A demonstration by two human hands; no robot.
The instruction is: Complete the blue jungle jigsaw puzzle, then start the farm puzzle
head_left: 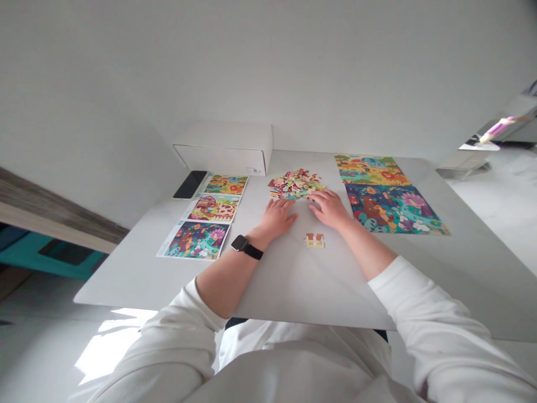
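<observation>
A heap of loose colourful puzzle pieces (296, 183) lies in the middle of the white table (293, 280). My left hand (277, 217), with a black watch on the wrist, rests flat just in front of the heap, fingers spread and holding nothing. My right hand (330, 206) lies palm down at the heap's right edge, fingers curled loosely onto the pieces; I cannot make out anything held in it. A small joined pair of pieces (314, 240) sits on the table between my forearms.
Three picture cards (208, 217) lie in a column at the left, a dark phone (191, 184) beyond them. A white box (224, 148) stands at the back. Two finished puzzles (384, 193) lie at the right.
</observation>
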